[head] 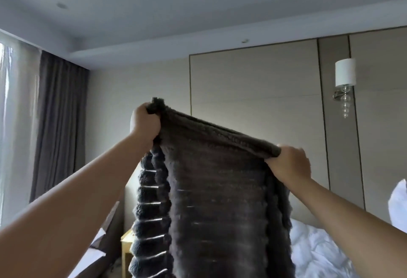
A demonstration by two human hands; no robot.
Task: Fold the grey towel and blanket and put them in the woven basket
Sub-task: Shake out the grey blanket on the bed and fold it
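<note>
Grey blanket (220, 189) held up, hiding white bed (315, 253), wall lamp (345, 72)

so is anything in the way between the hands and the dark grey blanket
Nothing visible: the left hand and right hand both grip the top edge of the dark grey ribbed blanket directly. The woven basket is out of view.

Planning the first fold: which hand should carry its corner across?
Probably the right hand: it holds its blanket corner lower, while the left hand grips a bunched corner higher, a steady anchor.
</note>
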